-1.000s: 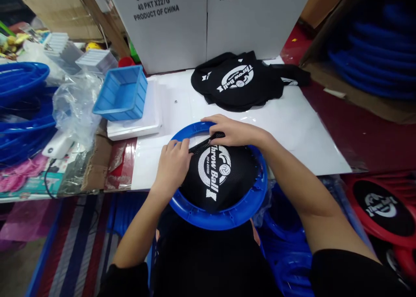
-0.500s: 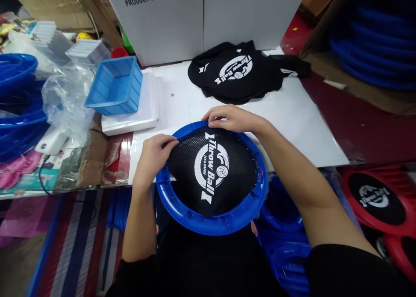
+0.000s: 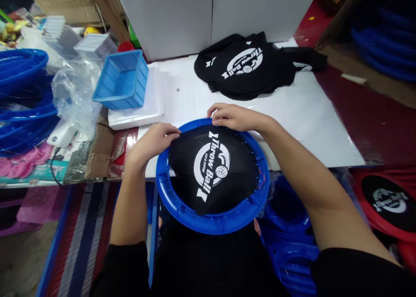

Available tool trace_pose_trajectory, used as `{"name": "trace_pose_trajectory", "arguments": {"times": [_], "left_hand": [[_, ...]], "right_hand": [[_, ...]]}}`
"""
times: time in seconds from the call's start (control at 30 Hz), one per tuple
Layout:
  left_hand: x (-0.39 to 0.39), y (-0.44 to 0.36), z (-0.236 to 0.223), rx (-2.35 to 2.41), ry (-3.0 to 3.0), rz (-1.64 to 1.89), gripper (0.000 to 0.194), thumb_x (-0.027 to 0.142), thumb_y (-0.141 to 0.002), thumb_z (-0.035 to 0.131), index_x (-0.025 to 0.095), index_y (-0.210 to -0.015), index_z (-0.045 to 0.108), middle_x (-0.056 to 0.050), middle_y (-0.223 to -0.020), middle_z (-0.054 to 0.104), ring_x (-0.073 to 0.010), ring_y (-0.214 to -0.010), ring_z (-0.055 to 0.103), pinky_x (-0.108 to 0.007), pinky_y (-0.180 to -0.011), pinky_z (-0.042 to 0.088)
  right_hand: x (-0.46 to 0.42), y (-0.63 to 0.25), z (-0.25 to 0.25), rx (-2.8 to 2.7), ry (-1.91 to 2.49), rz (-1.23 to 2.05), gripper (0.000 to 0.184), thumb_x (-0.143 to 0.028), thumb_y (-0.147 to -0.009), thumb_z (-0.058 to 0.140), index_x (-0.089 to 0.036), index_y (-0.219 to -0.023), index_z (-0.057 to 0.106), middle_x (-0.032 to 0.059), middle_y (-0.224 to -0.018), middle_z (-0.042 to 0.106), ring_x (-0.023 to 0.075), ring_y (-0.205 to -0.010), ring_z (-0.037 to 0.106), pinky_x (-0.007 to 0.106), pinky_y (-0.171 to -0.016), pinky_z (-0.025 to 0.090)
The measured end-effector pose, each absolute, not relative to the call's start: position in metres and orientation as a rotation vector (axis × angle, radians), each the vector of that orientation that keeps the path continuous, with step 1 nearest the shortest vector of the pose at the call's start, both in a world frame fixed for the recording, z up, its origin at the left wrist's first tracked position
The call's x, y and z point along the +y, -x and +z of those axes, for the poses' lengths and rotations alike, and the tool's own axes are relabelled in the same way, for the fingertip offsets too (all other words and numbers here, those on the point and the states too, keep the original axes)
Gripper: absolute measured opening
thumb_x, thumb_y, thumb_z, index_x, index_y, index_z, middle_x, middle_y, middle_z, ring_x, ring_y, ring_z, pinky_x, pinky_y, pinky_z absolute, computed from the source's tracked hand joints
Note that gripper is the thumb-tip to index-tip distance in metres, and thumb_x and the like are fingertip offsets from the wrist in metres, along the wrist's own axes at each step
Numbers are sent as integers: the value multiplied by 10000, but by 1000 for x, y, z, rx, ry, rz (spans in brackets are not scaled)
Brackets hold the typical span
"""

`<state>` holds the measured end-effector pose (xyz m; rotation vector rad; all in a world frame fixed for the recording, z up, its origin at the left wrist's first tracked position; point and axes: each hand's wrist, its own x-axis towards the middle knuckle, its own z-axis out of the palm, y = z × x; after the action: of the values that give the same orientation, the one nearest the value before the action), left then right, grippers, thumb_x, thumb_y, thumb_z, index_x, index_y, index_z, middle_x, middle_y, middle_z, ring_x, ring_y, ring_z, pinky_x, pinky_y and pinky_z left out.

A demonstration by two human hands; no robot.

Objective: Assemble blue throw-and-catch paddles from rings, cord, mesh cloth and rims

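In front of my body a blue plastic ring (image 3: pixel 211 224) leans against the table's front edge. Black mesh fabric (image 3: pixel 185 154) printed "Throw Ball" lies across its opening; along the lower left the fabric's edge stands apart from the ring. My left hand (image 3: pixel 157 139) is closed, thumb and forefinger pinching the mesh at the upper left rim. My right hand (image 3: pixel 232 117) grips the mesh edge at the top of the ring, fingers curled over the rim. Small pegs show along the ring's right side, where the mesh edge meets them.
Behind the ring, printed black mesh pieces (image 3: pixel 240 69) lie piled on the white table (image 3: pixel 182 108). A blue bin (image 3: pixel 121 80) sits on a white slab at left, beside a plastic bag (image 3: pixel 76 89). A large carton (image 3: pixel 182 24) stands behind. Red rings (image 3: pixel 367 197) are stacked lower right.
The view has shifted a little, so the table things appear farther right and higher. The mesh has turned slightly clockwise in the ring. Both hands keep their places at its upper rim.
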<state>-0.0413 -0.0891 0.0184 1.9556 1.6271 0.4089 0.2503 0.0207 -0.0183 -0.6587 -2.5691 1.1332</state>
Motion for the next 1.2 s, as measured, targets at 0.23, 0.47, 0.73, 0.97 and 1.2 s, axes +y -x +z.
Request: {"name": "trace_pose_trajectory", "arguments": {"times": [0.23,0.47,0.73,0.97,1.2], "left_hand": [[-87,45,13,1620,-1957,487,198,194,-898,656,237,-935,846,-65,-926,829,-238,-866,749,-400,-924,585],[-83,46,11,1626,-1904,513,157,214,-868,689,215,-903,843,-66,-886,817,-222,-789,734,-360,-765,588],[-84,54,7,1546,-1950,611,127,259,-853,687,209,-881,800,-44,-865,792,-179,-794,705,-300,-747,583],[-83,57,6,1529,-2102,550,172,210,-873,642,221,-930,805,-51,-935,811,-201,-887,733,-329,-857,591],[-119,47,11,1625,-2234,617,178,221,-992,580,207,-1061,744,-82,-1090,760,-219,-1032,709,-371,-953,573]], "right_hand": [[17,-250,-17,-2566,719,1140,242,-375,-975,569,-214,-854,702,103,-1320,635,228,-998,618,470,-1003,526],[18,-247,-17,-2570,794,1166,238,-394,-951,598,-213,-843,707,106,-1224,677,242,-996,633,460,-973,530],[22,-249,-20,-2583,787,1166,227,-400,-955,603,-223,-889,729,92,-1193,696,252,-1037,652,466,-993,534],[23,-249,-21,-2590,764,1165,219,-385,-950,601,-219,-878,724,88,-1182,698,242,-1026,653,446,-983,535],[20,-248,-15,-2597,817,1157,243,-407,-952,583,-221,-853,704,101,-1196,698,255,-1007,651,468,-965,545]]}}
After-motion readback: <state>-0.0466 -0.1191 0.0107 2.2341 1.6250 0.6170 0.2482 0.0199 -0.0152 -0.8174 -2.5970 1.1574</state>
